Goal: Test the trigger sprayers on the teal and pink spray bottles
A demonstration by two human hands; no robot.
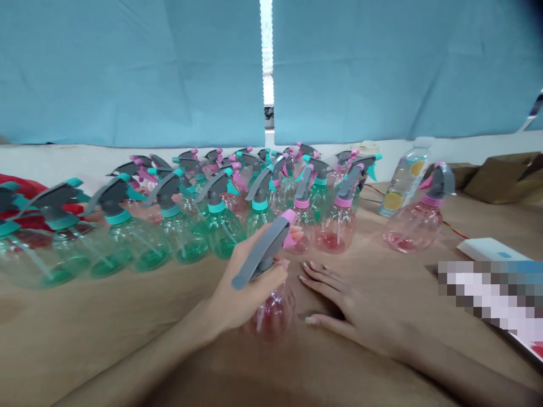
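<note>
My left hand (250, 271) is wrapped round the neck of a clear pink spray bottle (274, 316) with a grey and pink trigger head. The bottle stands upright on the table, in front of the rows of others. My right hand (339, 299) lies flat on the table to the right of it, fingers spread and apart from the bottle. Just beyond my hands are another pink spray bottle (336, 232) and a green spray bottle (227, 232) in the front row.
Several more green and pink spray bottles fill the back and left of the wooden table (148, 316). A single pink spray bottle (416, 223) stands at right, by a drink bottle (405, 178). Farther right are a white box (492, 249) and a cardboard box (504, 178). Blue curtains (127, 73) hang behind.
</note>
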